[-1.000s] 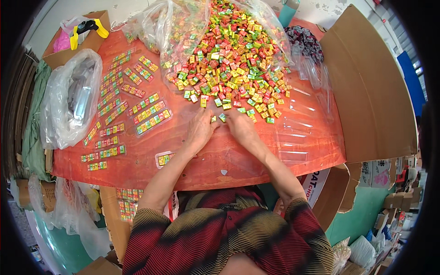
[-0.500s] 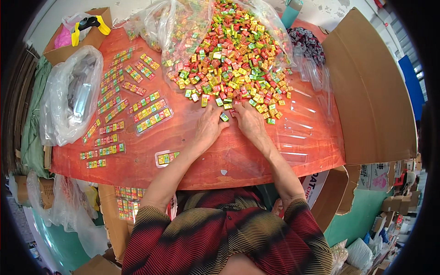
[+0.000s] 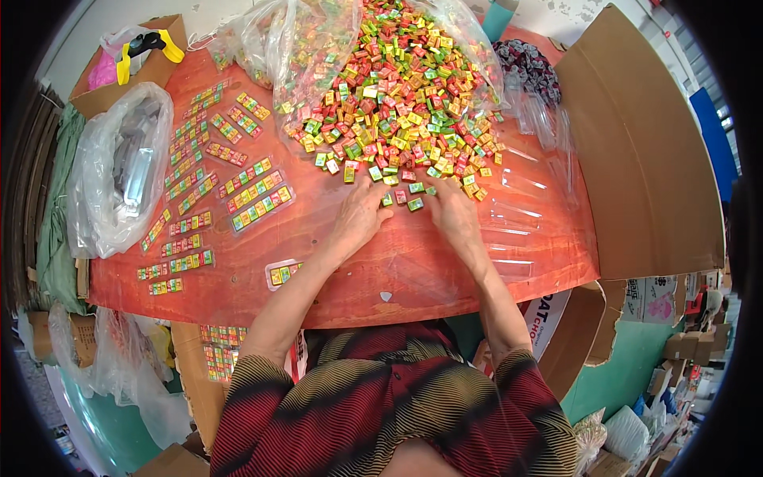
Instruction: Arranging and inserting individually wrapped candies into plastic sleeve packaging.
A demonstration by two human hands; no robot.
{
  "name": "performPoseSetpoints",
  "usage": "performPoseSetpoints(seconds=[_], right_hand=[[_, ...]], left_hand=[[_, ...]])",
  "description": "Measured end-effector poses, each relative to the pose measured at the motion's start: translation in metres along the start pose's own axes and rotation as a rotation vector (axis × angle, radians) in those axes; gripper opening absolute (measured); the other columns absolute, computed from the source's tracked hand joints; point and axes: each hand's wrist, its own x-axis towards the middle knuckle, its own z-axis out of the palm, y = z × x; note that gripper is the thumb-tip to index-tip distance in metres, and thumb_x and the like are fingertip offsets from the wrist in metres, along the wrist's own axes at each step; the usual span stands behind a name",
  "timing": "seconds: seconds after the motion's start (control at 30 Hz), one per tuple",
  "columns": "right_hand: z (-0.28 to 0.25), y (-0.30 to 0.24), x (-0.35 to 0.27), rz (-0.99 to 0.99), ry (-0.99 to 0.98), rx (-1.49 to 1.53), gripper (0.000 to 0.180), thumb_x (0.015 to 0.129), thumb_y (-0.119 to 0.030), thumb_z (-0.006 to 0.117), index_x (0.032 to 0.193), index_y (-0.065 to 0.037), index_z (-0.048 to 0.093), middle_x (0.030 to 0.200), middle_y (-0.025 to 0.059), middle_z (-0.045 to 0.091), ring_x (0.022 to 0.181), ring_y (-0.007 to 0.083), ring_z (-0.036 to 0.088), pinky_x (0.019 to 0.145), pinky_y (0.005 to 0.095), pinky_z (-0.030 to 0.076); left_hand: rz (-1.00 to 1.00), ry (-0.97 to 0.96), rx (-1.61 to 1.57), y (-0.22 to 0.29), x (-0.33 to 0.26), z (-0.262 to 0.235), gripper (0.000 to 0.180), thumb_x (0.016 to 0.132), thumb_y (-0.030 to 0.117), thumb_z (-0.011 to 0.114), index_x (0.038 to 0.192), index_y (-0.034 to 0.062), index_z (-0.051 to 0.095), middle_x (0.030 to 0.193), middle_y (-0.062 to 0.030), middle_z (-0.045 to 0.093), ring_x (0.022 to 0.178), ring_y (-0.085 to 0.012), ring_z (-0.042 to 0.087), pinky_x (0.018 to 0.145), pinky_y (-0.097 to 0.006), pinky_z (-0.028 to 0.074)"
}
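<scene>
A big heap of small wrapped boxes (image 3: 413, 95), red, yellow and green, spills from a clear plastic bag (image 3: 314, 63) onto the red table. At its near edge my left hand (image 3: 359, 213) has its thumb apart from its fingers, beside a small green box (image 3: 387, 199). Facing it, my right hand (image 3: 456, 215) touches or nearly touches another green box (image 3: 431, 191), fingers slightly spread. Between the hands lie a few loose boxes, including a red one (image 3: 400, 196) and a green one (image 3: 415, 204). By my left forearm sits a partly filled clear tray (image 3: 274, 277).
Filled rows of boxes (image 3: 258, 199) lie on the left, near a bag of clear trays (image 3: 119, 167). Empty clear trays (image 3: 509, 230) line the right, beside a tall cardboard panel (image 3: 636, 151). An open carton (image 3: 199, 381) with filled trays stands below the table's front edge.
My hands have drawn apart, the right one shifting right. Several small boxes now lie loose and spread out in the gap between them.
</scene>
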Motion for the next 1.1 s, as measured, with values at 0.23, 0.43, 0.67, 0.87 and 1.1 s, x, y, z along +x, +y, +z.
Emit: performPoseSetpoints(seconds=[0.23,0.43,0.67,0.87,1.1], right_hand=[[0.015,-0.005,-0.016,0.043,0.057,-0.052,0.025,0.077,-0.019,0.063,0.096,-0.004,0.056,0.081,0.0127,0.058,0.071,0.0305,0.059,0.059,0.0399,0.048],[0.023,-0.008,-0.019,0.09,-0.038,-0.129,0.026,0.078,-0.017,0.061,0.101,-0.007,0.054,0.089,0.014,0.055,0.073,0.0331,0.059,0.057,0.0415,0.048],[0.027,-0.013,-0.033,-0.051,0.052,-0.004,0.031,0.079,-0.009,0.052,0.109,-0.006,0.051,0.091,0.0153,0.054,0.077,0.0343,0.058,0.058,0.0421,0.049],[0.002,0.01,-0.022,0.106,0.083,-0.081,0.024,0.081,-0.013,0.055,0.105,-0.008,0.056,0.088,0.014,0.057,0.072,0.034,0.059,0.058,0.0428,0.048],[0.023,0.006,-0.027,0.099,0.115,-0.144,0.015,0.082,-0.015,0.053,0.091,-0.002,0.051,0.08,0.0162,0.056,0.062,0.0333,0.06,0.05,0.0408,0.049]], left_hand=[[0.111,0.004,0.02,0.004,0.006,0.011,0.041,0.07,0.012,0.07,0.107,0.0055,0.056,0.096,-0.0151,0.048,0.088,-0.0337,0.052,0.076,-0.041,0.043],[0.1,-0.019,0.054,0.006,0.012,0.014,0.036,0.07,0.009,0.067,0.105,0.0085,0.058,0.091,-0.0138,0.048,0.085,-0.0324,0.053,0.072,-0.04,0.044],[0.155,-0.036,0.072,0.004,-0.001,0.011,0.034,0.071,0.01,0.067,0.104,0.0103,0.058,0.092,-0.0134,0.048,0.083,-0.032,0.054,0.07,-0.042,0.044],[0.156,-0.022,0.095,0.005,-0.004,0.017,0.039,0.07,0.017,0.07,0.108,0.0141,0.059,0.092,-0.0123,0.047,0.081,-0.0306,0.054,0.067,-0.042,0.044],[0.167,-0.018,0.119,0.003,-0.003,0.027,0.037,0.071,0.018,0.069,0.107,0.018,0.061,0.088,-0.0106,0.047,0.078,-0.0289,0.055,0.066,-0.04,0.045]])
